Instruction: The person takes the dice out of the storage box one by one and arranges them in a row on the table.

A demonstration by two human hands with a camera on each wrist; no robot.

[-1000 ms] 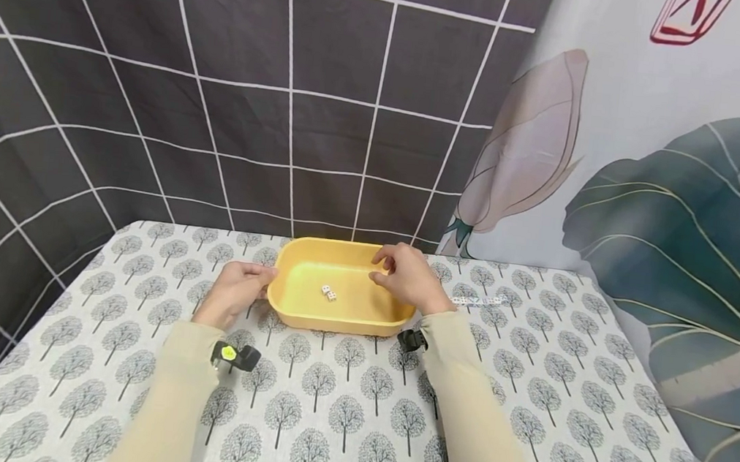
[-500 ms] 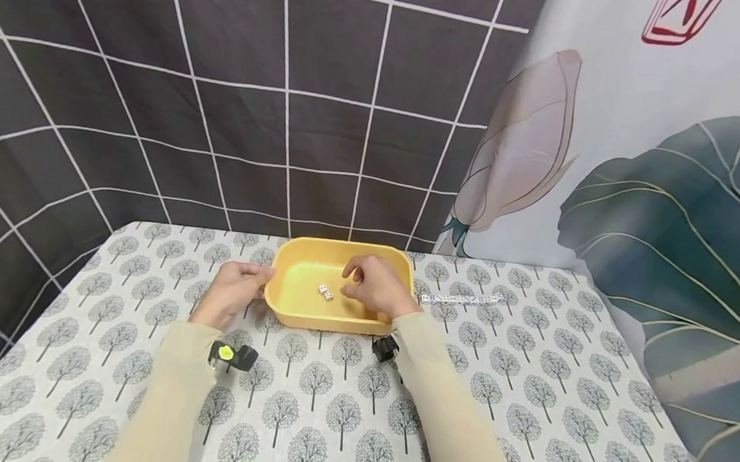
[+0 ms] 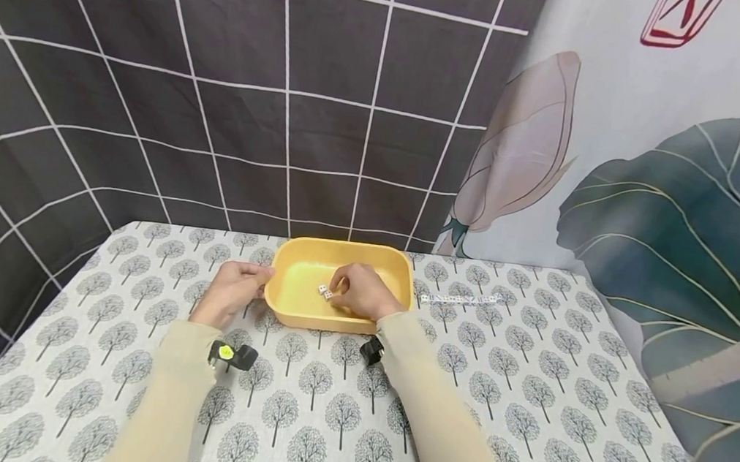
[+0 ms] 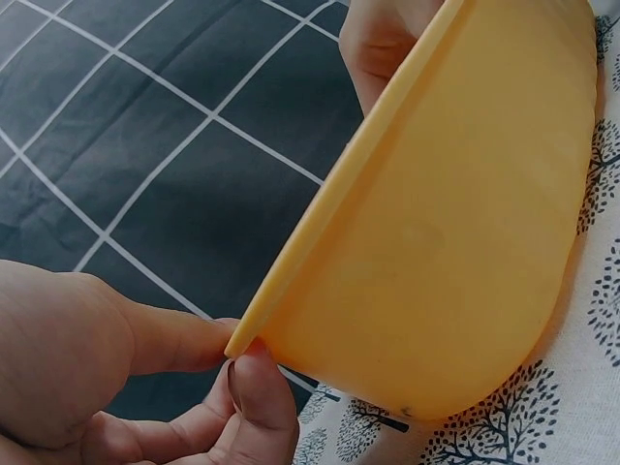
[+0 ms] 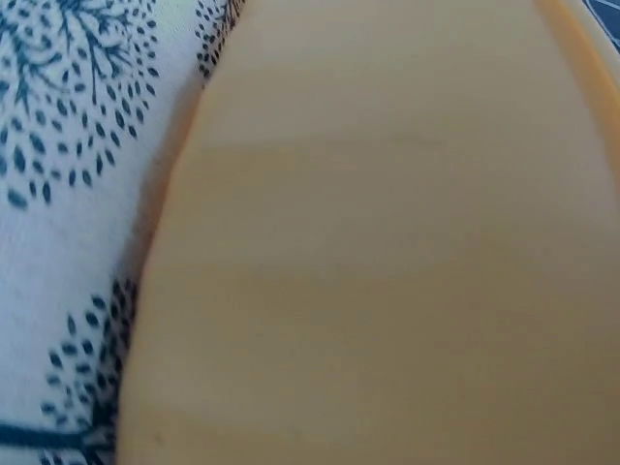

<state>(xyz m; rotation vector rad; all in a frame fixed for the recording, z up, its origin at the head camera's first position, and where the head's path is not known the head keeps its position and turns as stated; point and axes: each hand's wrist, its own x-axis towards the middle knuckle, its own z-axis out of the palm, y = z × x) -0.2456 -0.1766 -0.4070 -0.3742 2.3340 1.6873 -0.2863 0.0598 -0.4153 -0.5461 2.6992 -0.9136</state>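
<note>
In the head view, a yellow plastic basin [image 3: 296, 321] stands on the table's far side. My left hand [image 3: 232, 292] pinches its left rim between thumb and index finger; the left wrist view shows this grip on the rim [image 4: 320, 208] close up. Two white dice [image 3: 325, 292] lie together on the basin floor, left of the middle. My right hand [image 3: 365, 291] reaches into the basin over its near side, fingers bent and parted, fingertips right beside the nearer die. The basin's outer wall [image 5: 368, 242] fills the right wrist view, hiding the right hand there.
A straight row of white dice [image 3: 459, 300] lies on the table right of the basin. The table wears a tree-print cloth [image 3: 314, 417]. Behind it hangs a dark curtain with a white grid [image 3: 221, 115], with a flower-printed curtain [image 3: 529, 149] at the right.
My right hand has moved left and down from the basin's right side to the dice on its floor. The row of dice has come fully into sight. My left hand stays on the rim.
</note>
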